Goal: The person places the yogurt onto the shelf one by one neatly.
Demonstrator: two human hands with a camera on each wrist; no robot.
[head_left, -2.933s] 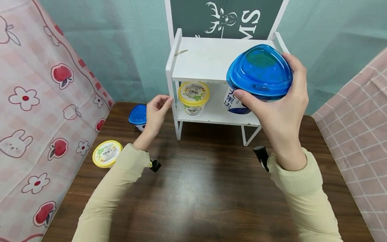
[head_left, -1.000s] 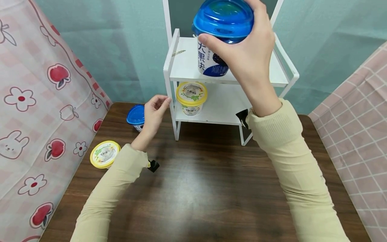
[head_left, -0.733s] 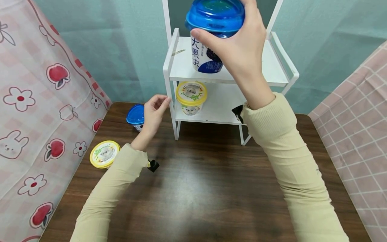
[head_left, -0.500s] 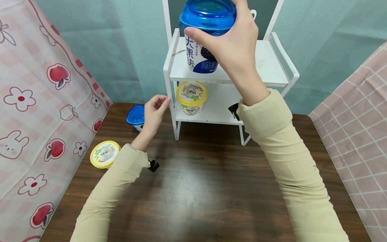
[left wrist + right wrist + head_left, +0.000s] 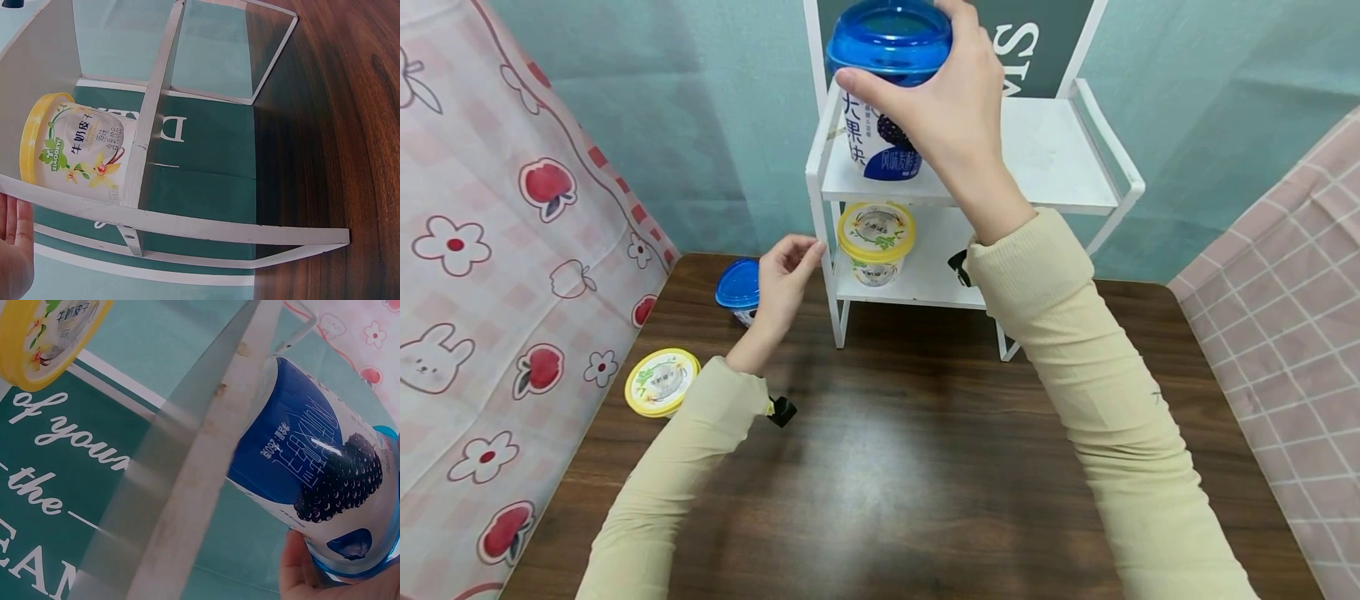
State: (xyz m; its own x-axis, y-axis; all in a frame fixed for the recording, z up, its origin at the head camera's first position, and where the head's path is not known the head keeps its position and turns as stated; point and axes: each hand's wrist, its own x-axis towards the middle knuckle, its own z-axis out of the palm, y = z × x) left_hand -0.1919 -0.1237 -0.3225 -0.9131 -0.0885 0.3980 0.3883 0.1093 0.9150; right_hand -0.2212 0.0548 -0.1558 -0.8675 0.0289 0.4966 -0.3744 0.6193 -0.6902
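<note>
My right hand (image 5: 951,108) grips a yogurt cup (image 5: 887,150) just under its blue lid, thumb toward me. The cup is upright at the left end of the white shelf's top board (image 5: 1037,158); whether its base bears on the board I cannot tell. Blackberry print shows on the cup (image 5: 340,478) in the right wrist view. At the shelf's left upright (image 5: 831,292), my left hand (image 5: 784,271) pinches the post with thumb and fingertips. A yellow-lidded cup (image 5: 876,237) stands on the lower board beside that post, also seen in the left wrist view (image 5: 81,150).
On the brown table (image 5: 880,467), a blue-lidded cup (image 5: 739,287) stands behind my left hand, partly hidden by it. A yellow-lidded cup (image 5: 662,382) stands left of my left forearm. A dark green panel (image 5: 1045,50) rises behind the shelf; patterned curtains (image 5: 497,275) flank the table.
My right hand has carried the blue-lidded yogurt cup from the shelf's right front up and left to the top board's left end. My left hand has stayed at the post.
</note>
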